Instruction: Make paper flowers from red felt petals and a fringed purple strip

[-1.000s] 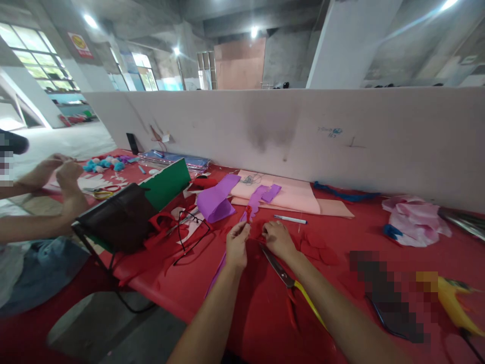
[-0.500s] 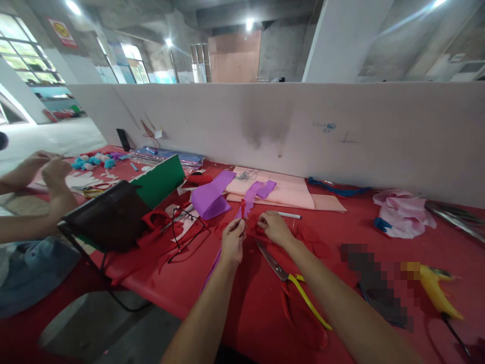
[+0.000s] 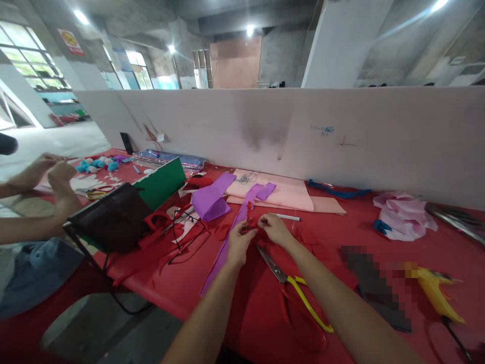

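My left hand (image 3: 239,243) and my right hand (image 3: 276,229) meet over the red table (image 3: 250,313), both pinched on a small red paper piece (image 3: 250,223) between them. A long purple paper strip (image 3: 227,242) runs under my left hand toward the table's front edge. Scissors with yellow and red handles (image 3: 293,285) lie just right of my left wrist, blades pointing at my hands. A white pen (image 3: 287,218) lies right behind my right hand.
Folded purple paper (image 3: 212,199) and pink sheets (image 3: 288,194) lie behind my hands. A green board (image 3: 162,184), a dark bag (image 3: 111,217) and glasses (image 3: 185,225) sit to the left. Another person's hands (image 3: 49,174) work at far left. A yellow glue gun (image 3: 437,293) lies at right.
My hands have come closer together and lowered the red piece. The purple strip now lies stretched out beneath my left hand. The view shifted slightly.
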The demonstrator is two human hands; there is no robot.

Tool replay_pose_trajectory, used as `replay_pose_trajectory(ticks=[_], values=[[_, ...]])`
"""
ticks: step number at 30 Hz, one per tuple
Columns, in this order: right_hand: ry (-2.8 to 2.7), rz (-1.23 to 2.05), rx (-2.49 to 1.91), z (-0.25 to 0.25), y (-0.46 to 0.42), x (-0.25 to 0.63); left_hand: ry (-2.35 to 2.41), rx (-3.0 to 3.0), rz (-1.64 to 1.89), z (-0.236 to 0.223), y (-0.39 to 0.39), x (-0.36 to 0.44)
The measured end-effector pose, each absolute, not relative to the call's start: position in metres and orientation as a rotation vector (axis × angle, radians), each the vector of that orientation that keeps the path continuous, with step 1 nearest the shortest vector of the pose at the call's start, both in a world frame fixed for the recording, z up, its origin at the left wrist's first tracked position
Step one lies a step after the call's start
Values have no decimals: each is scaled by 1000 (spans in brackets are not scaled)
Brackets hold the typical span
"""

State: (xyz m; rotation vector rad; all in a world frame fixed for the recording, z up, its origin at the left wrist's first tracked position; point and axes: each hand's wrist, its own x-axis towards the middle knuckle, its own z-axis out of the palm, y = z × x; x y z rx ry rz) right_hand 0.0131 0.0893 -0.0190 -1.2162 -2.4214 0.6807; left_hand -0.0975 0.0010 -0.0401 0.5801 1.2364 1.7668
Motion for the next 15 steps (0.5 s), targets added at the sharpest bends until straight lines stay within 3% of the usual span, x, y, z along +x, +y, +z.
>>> replay_pose_trajectory(ticks=[15], values=[[-1813,946,-1104,-7,109,36,1464,585,1826,-48,16,-102]])
